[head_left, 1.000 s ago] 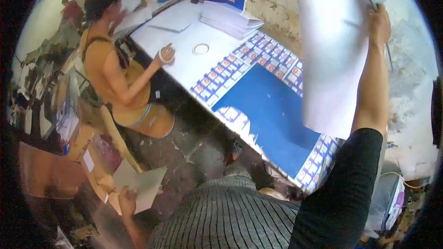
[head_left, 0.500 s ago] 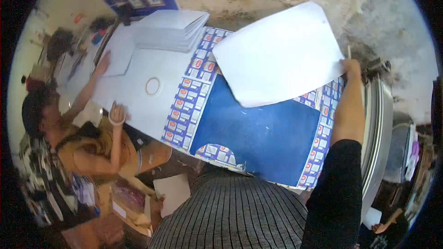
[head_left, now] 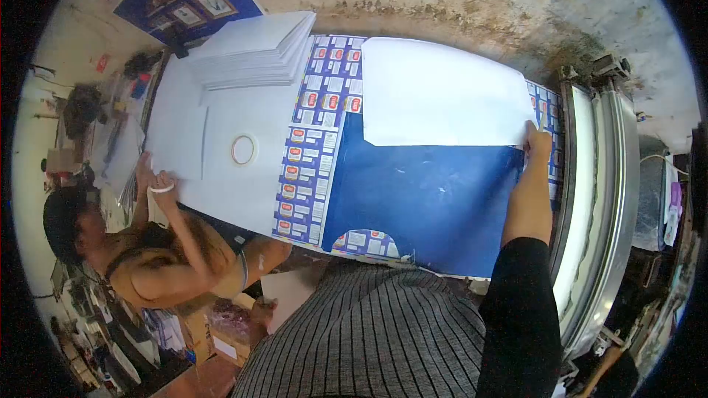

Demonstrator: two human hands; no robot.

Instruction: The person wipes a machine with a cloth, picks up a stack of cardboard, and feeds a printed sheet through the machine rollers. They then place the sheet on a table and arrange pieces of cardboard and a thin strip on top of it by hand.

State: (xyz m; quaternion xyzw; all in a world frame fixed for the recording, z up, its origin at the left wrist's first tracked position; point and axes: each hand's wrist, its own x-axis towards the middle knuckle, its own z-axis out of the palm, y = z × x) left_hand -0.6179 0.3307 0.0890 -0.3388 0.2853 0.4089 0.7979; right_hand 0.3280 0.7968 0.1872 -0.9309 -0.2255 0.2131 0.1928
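My right hand [head_left: 538,138] pinches the lower right corner of a large white sheet [head_left: 446,92], which lies over the top part of a blue sheet [head_left: 424,195]. Under the blue sheet is printed blue-and-white paper [head_left: 299,177]. Low on the left, beside my striped shirt, my left hand [head_left: 262,312] is closed on the edge of a beige sheet [head_left: 293,289]; its fingers are partly blurred.
At the left, a person [head_left: 158,269] has both hands at a white sheet [head_left: 177,144]. Near it are a tape roll [head_left: 243,149] and a stack of white sheets [head_left: 251,51]. A metal roller machine [head_left: 616,199] stands at the right.
The large white sheet has gone from raised and tilted to lying flatter, squared over the blue sheet. My right hand moved down and slightly left. The other person's hands came together at their sheet.
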